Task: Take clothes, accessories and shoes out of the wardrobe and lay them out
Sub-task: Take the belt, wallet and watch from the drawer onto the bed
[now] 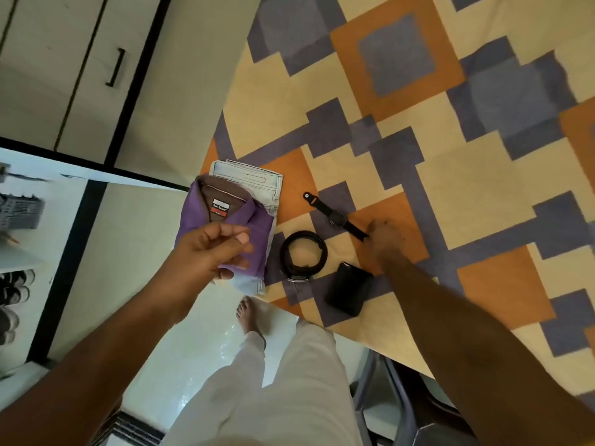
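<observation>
A folded purple shirt point(206, 207) lies on folded pale jeans point(254, 181) at the bed's near left corner. To their right sit a coiled black belt point(302, 254), a black wallet point(349, 292) and a black watch point(336, 217). My left hand point(209, 252) hovers over the shirt, fingers loosely curled, holding nothing. My right hand point(384, 243) reaches down to the watch's near strap end; it is blurred, so I cannot tell whether it grips the strap.
The bed point(450, 156) has an orange, cream and purple patterned cover. The wardrobe point(58, 75) stands at the left, with several shoes point(16, 291) on a low shelf. My legs and a bare foot point(248, 313) stand on the pale floor. A grey plastic chair point(402, 407) is beside the bed.
</observation>
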Demonstrator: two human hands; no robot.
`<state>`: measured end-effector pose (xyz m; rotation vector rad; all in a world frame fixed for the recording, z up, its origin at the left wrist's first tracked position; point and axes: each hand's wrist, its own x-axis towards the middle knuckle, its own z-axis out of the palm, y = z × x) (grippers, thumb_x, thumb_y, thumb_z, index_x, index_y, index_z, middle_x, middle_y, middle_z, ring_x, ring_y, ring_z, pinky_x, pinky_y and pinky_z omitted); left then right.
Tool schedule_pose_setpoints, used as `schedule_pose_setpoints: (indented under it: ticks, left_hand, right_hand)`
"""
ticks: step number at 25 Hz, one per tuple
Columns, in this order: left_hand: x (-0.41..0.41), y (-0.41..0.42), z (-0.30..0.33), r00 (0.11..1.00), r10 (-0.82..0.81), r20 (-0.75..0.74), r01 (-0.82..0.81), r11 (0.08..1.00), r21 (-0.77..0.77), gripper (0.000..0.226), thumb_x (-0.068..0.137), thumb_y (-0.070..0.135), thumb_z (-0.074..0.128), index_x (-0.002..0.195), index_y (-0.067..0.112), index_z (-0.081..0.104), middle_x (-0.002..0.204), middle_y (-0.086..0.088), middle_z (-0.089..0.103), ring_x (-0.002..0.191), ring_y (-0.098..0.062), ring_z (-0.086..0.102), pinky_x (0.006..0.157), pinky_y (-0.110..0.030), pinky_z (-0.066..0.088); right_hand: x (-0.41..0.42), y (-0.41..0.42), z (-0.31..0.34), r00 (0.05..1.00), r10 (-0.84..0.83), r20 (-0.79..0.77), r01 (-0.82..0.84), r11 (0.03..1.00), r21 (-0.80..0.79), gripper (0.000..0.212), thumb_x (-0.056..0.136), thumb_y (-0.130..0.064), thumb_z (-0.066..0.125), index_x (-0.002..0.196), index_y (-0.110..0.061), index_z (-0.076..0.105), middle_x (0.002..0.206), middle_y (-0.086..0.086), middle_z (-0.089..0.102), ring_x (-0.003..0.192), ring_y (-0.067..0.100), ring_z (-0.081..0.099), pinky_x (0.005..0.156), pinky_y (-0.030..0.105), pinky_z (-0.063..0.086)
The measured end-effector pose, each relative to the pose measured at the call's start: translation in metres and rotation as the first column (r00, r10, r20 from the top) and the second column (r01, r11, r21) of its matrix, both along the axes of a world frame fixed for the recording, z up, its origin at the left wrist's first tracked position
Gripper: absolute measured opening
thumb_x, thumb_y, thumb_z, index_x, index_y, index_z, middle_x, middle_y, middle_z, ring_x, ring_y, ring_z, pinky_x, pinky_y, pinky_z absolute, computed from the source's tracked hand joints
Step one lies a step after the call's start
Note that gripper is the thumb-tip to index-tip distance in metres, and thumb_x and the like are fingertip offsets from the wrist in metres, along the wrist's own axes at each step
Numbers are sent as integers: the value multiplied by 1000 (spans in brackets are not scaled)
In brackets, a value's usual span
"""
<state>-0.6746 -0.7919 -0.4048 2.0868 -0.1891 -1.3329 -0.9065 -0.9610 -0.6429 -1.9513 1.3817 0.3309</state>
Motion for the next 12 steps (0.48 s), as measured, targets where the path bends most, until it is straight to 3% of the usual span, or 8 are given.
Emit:
schedule_pose_setpoints:
  ticks: [1, 2, 5, 7, 12]
  left_hand:
    - [1, 1, 3, 1000, 2, 3, -2, 1000, -9, 20, 91, 24, 64, 108, 15, 70, 97, -7, 77, 73, -15, 71, 72, -38, 51]
    - [1, 2, 6, 1000, 4, 11, -4, 1000, -23, 18, 91, 24, 64, 106, 16, 70, 96, -7, 77, 73, -14, 71, 70, -36, 50]
    - [6, 9, 18, 997, 55, 52, -50, 993, -104, 12, 92, 22, 63, 99, 16, 71, 91, -6, 77, 70, -15, 70, 65, -31, 47]
    - [13, 16, 29, 992, 107, 64, -95, 982, -166, 13, 92, 20, 63, 100, 14, 71, 89, -7, 75, 70, -16, 68, 62, -28, 48]
    - [34, 47, 59, 974, 216, 66, -186, 934, -304, 10, 92, 17, 63, 96, 15, 72, 83, -3, 76, 66, -14, 68, 54, -21, 50]
  right_hand:
    - [2, 2, 4, 998, -47, -50, 50, 997, 51, 28, 97, -32, 50, 114, -12, 59, 110, 10, 62, 100, 24, 59, 91, 41, 49]
    - [3, 6, 11, 993, -99, -57, 102, 994, 48, 30, 101, -29, 47, 115, -5, 57, 112, 16, 61, 104, 31, 58, 92, 42, 47]
    - [-9, 19, 16, 980, -189, 57, 187, 982, 33, 21, 100, -29, 50, 86, -14, 56, 75, 5, 58, 75, 28, 59, 56, 29, 37]
    - [-17, 29, 33, 987, -126, 99, 123, 992, 33, 22, 98, -30, 54, 80, -17, 53, 68, 2, 56, 65, 24, 55, 51, 26, 30]
    - [-9, 69, 74, 970, -25, 243, 12, 999, 53, 31, 97, -27, 58, 75, -6, 54, 61, 8, 56, 55, 21, 51, 52, 32, 32]
